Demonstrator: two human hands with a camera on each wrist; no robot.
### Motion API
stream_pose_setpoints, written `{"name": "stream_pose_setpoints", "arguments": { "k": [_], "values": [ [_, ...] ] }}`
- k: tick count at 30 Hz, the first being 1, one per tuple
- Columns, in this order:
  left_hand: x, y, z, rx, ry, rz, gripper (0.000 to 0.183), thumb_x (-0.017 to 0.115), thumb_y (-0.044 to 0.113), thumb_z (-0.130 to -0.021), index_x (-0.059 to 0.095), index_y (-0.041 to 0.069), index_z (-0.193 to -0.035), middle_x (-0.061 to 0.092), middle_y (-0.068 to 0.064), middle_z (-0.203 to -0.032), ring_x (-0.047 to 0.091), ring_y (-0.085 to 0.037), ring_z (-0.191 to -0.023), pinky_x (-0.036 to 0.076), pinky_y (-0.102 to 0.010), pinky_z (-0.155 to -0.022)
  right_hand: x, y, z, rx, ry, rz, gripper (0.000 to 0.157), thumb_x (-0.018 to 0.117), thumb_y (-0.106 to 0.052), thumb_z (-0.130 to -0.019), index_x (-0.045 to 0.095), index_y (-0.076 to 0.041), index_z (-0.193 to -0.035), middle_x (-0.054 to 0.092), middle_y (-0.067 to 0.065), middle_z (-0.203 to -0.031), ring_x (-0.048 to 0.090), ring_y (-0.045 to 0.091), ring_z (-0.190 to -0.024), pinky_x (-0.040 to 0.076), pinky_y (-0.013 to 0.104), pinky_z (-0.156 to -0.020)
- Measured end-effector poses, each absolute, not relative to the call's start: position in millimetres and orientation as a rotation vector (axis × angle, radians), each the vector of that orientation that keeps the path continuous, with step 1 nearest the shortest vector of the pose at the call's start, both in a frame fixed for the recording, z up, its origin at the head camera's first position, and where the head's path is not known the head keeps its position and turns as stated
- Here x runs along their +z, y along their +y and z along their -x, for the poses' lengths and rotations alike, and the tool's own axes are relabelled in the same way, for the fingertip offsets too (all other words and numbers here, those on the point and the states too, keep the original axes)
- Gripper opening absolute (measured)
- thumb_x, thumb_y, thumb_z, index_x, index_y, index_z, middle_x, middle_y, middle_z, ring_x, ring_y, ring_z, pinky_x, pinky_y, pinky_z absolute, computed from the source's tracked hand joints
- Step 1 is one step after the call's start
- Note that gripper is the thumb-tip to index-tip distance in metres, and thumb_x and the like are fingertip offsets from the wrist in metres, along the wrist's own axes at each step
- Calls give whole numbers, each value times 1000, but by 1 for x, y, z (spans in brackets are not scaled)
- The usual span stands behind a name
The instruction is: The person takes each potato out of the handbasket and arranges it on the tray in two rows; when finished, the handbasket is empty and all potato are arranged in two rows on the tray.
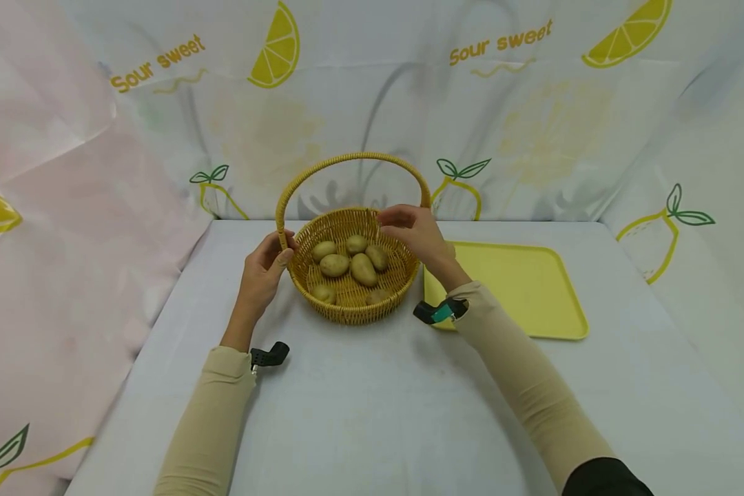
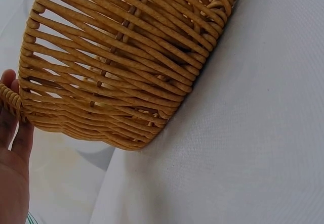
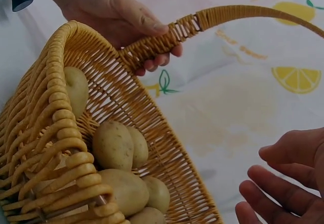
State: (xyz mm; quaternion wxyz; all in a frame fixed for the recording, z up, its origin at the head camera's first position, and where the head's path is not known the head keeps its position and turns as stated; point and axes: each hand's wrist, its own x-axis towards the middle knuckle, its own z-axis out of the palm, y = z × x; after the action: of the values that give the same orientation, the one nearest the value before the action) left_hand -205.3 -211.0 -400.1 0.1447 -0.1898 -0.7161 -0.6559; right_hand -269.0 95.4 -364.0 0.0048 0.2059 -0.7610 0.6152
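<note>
A round wicker basket (image 1: 355, 315) with a tall arched handle (image 1: 359, 156) stands on the table. Several potatoes (image 1: 364, 270) lie inside it, spread over the woven bottom. My left hand (image 1: 262, 270) grips the handle's left foot at the rim, thumb on the near side and fingers around the back, as the right wrist view also shows. My right hand (image 1: 417, 235) hovers over the basket's right rim near the handle's other foot. In the right wrist view, the right hand's fingers (image 3: 276, 188) are loosely bent and hold nothing.
To the right of the basket a yellow rectangular tray (image 1: 514, 293) lies on the white table (image 1: 359, 413), partly behind my right forearm. A lemon-printed cloth (image 1: 359, 103) hangs behind the table, close past the basket.
</note>
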Motion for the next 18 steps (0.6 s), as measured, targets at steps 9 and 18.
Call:
{"name": "stream_pose_setpoints", "arguments": {
  "k": [9,18],
  "values": [
    [-400,-212,206,-1884,-2054,560,25,52,-5,-106,61,-4,-130,54,-37,-117,58,-37,-113,47,-26,-97,-371,80,276,1989,-2483,-544,26,70,0,-98,70,6,-123,69,23,-123,65,27,-111,51,37,-97],
    [-401,-211,207,-1879,-2061,557,25,53,-5,-106,62,-2,-129,61,-22,-114,59,-36,-113,48,-26,-97,-381,70,288,1905,-2577,-497,28,69,-2,-99,71,4,-127,71,14,-125,64,26,-116,50,37,-98]
  ]
}}
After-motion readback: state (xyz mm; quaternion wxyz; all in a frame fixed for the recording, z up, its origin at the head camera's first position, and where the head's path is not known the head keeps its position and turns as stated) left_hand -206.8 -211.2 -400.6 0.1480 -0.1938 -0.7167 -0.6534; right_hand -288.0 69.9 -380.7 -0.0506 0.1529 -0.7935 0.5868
